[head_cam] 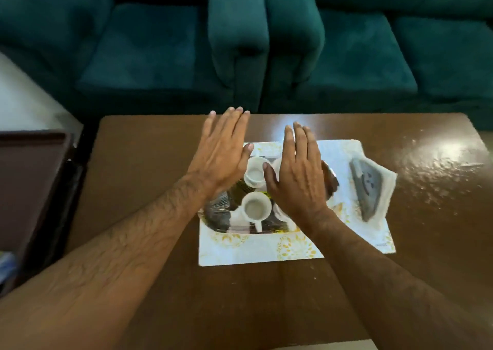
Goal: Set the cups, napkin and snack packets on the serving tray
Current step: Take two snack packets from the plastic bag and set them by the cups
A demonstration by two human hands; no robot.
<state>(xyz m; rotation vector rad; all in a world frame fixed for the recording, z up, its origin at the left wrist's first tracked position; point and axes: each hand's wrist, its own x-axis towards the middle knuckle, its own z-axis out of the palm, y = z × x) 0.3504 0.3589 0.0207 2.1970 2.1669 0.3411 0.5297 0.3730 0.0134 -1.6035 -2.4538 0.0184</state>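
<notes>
A dark patterned serving tray (216,217) lies on a white placemat with yellow leaves (253,251) at the table's middle. On the tray stand white cups: one (254,175) at the back, one (254,209) nearer me, and part of a third (280,213) under my right wrist. A grey snack packet (366,187) rests on a folded white napkin (384,187) right of the tray. My left hand (222,152) hovers flat and empty over the tray's left side. My right hand (296,179) hovers flat and empty over its right side, hiding much of the tray.
The brown glossy table (149,189) fills the foreground. Teal sofas (240,43) stand close behind its far edge. A dark brown cabinet or side table (29,184) sits at the left, beside a white surface (21,96).
</notes>
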